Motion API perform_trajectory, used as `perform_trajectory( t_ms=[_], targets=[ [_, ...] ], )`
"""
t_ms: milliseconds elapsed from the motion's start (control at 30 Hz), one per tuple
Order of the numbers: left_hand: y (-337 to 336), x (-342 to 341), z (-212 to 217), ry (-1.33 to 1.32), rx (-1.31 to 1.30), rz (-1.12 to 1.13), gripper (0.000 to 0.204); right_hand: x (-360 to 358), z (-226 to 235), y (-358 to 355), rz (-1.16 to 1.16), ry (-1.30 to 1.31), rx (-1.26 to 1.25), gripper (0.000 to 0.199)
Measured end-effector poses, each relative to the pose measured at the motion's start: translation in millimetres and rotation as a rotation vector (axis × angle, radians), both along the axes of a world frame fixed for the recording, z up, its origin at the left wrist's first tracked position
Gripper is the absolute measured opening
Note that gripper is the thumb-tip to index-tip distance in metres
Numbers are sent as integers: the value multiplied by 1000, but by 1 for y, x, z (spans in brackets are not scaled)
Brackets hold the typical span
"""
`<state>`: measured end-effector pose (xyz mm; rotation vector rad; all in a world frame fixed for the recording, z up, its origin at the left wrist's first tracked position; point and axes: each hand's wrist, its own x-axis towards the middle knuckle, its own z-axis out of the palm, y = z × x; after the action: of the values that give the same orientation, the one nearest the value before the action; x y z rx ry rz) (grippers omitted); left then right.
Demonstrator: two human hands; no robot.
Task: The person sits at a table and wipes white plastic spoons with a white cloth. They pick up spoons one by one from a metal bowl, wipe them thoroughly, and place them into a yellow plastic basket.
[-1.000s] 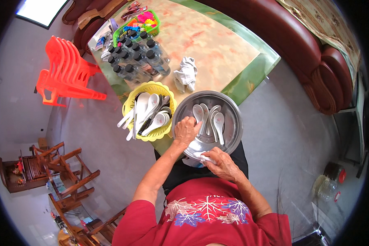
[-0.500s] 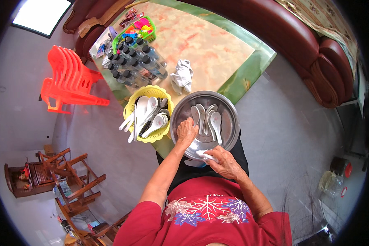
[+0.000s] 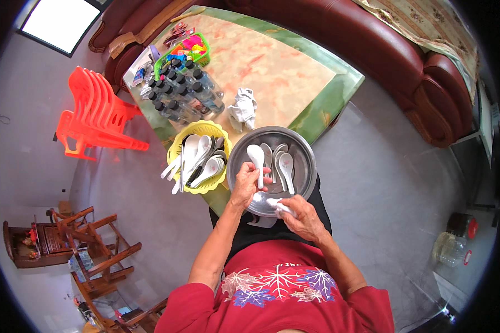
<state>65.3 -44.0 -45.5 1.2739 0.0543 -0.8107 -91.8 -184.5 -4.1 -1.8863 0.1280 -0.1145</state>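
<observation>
My left hand [image 3: 249, 184] grips a white soup spoon [image 3: 256, 155] by its handle, bowl end pointing away from me, over the left part of a round steel basin [image 3: 308, 152]. Inside the basin lie several more white soup spoons [image 3: 286, 165], side by side. Near the basin's front rim, my right hand [image 3: 304, 217] is closed on a small white cloth [image 3: 281, 207]. To the left stands a yellow basket [image 3: 226, 134] with a scalloped rim, filled with white ladles [image 3: 204, 145], soup spoons and dark-handled utensils.
Several clear bottles [image 3: 194, 94] with black caps crowd the table [image 3: 283, 66] behind the basket. A crumpled white cloth [image 3: 243, 109] lies beyond the basin. A green basket [image 3: 206, 57] holds colourful items. Stacked orange chairs [image 3: 97, 114] stand left; a dark red sofa [image 3: 366, 50] lines the back.
My left hand has lifted a soup spoon up from the others in the basin and drawn it slightly nearer and leftward. My right hand still holds the cloth near the front rim.
</observation>
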Motion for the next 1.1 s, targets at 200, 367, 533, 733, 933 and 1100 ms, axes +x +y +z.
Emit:
perform_trajectory(
  t_ms=[200,367,533,733,933,1100],
  targets=[
    [4,-25,25,123,-229,84,16,26,18,-3,-252,-207,-112,28],
    [-2,-50,27,40,-160,132,24,60,19,25,-225,-450,-417,33],
    [0,-61,43,0,-134,149,26,85,24,30,-299,-496,-488,32],
    [-1,-67,59,26,-161,75,24,115,15,-5,-274,-112,169,25],
    [-2,-57,48,66,-290,124,23,96,15,6,-211,-368,-41,26],
    [-12,-61,60,-11,-144,234,28,71,26,32,-194,-467,-546,29]
  ],
)
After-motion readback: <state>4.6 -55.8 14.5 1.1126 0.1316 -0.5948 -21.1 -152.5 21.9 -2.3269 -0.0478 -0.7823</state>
